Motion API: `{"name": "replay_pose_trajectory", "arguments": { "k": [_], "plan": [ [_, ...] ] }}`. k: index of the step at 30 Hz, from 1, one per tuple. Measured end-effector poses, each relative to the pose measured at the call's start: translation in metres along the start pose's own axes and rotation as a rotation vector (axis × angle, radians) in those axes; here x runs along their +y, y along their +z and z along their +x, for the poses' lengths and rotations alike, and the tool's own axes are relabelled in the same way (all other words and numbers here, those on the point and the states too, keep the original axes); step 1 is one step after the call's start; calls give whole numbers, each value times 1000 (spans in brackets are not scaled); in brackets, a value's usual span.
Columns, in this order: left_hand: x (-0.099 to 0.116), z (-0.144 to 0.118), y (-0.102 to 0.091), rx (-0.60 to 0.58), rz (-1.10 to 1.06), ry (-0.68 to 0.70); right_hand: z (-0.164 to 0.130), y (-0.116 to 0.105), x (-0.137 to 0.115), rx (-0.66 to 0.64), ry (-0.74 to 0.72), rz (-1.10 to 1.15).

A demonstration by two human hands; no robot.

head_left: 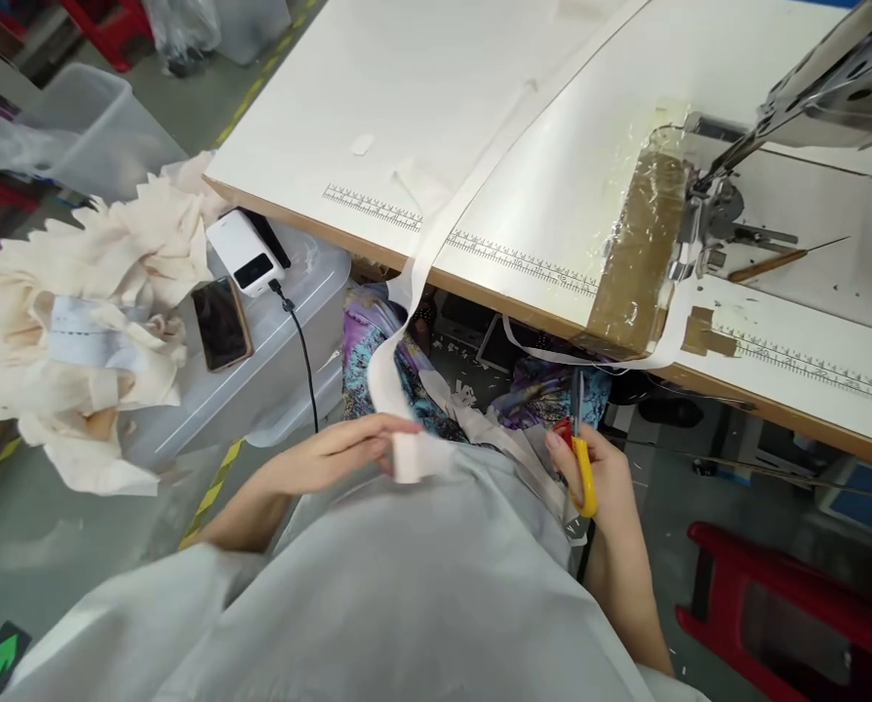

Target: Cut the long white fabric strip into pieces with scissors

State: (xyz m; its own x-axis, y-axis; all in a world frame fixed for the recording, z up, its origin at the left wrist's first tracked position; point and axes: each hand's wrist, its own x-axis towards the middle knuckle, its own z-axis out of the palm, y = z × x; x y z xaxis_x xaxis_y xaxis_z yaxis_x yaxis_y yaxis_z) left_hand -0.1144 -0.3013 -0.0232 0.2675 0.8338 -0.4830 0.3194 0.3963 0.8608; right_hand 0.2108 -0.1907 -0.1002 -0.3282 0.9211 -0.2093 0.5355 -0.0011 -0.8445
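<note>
Your left hand (334,450) pinches the end of a white fabric strip (416,292) at your lap, keeping it taut off the counter (377,88) edge. Your right hand (603,473) grips yellow-handled scissors (580,458), blades apparently upward just below that edge; open room lies between your hands.

The far left of the table (421,107) lies open for a hand; a white strip (480,175) crosses it toward the near edge; right, the sewing machine (809,107) and taped patch (637,253) block passage; left, a bin (275,361) crowds the lap.
</note>
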Motion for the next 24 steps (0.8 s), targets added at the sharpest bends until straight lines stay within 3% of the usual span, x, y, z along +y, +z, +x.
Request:
{"name": "replay_pose_trajectory", "arguments": {
  "k": [1,3,7,10,17,24],
  "plan": [
    [8,18,7,-52,-125,89,-1,1,-3,-16,-12,-18],
    [20,54,19,-74,-167,171,-5,1,-9,-65,-25,-37],
    [33,97,33,178,205,293,-14,-6,-16,-276,-19,-10],
    [36,101,37,235,247,328,-14,-11,-14,-401,-28,-13],
    [31,96,49,-55,-358,84,2,-16,-18,-567,-99,-73],
    [24,98,50,-94,-471,-22,15,-23,-25,-699,-98,-54]
  ]
}}
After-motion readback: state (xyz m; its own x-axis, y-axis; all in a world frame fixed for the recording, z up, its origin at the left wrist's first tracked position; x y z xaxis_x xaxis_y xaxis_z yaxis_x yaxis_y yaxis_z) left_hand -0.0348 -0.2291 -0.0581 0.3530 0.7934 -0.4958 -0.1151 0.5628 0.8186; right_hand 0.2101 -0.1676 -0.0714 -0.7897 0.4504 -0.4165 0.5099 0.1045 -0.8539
